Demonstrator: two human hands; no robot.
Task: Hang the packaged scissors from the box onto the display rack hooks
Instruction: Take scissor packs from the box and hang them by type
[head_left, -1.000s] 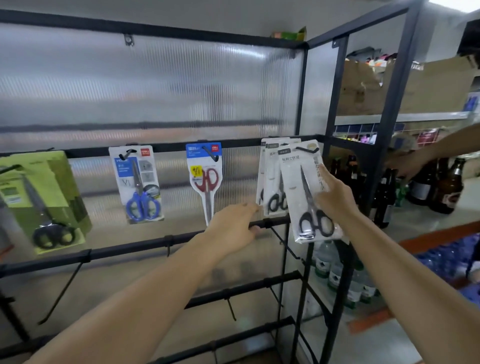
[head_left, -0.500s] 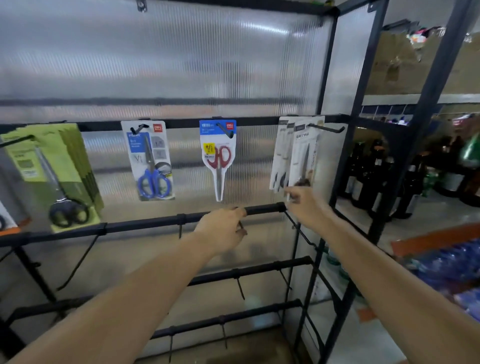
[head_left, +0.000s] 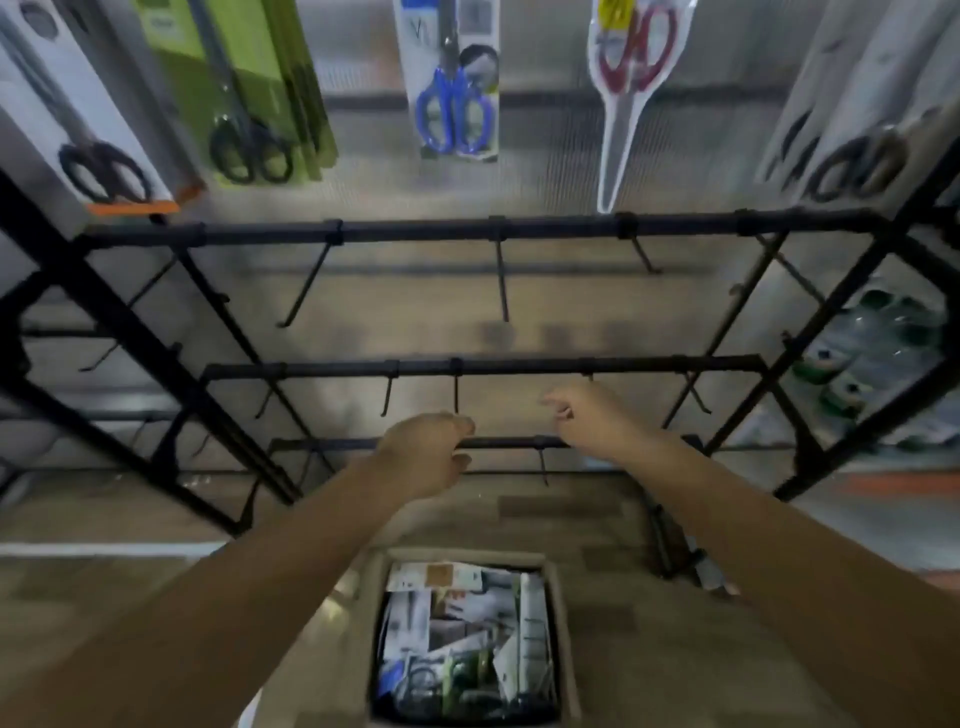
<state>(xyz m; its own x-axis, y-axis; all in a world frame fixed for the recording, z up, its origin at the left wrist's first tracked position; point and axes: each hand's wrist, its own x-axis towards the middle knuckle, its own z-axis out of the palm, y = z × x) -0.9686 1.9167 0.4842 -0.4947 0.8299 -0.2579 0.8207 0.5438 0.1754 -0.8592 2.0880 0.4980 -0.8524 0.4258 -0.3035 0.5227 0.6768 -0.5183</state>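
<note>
A cardboard box on the floor below me holds several packaged scissors in a loose pile. My left hand and my right hand hover above the box in front of the lower rack bars, both with loosely curled fingers and nothing in them. Along the top of the view hang a green pack, a blue-handled pack, a red-handled pack and white packs with black scissors. The bar below them carries empty hooks.
Another white pack with black scissors hangs at far left. Two lower black bars with short bare hooks cross behind my hands. Green-capped bottles stand beyond the rack's right frame. Wood-look floor surrounds the box.
My view has tilted down from the hanging packs to the box on the floor. My right hand let go of the white pack on the right hook, and both hands dropped lower.
</note>
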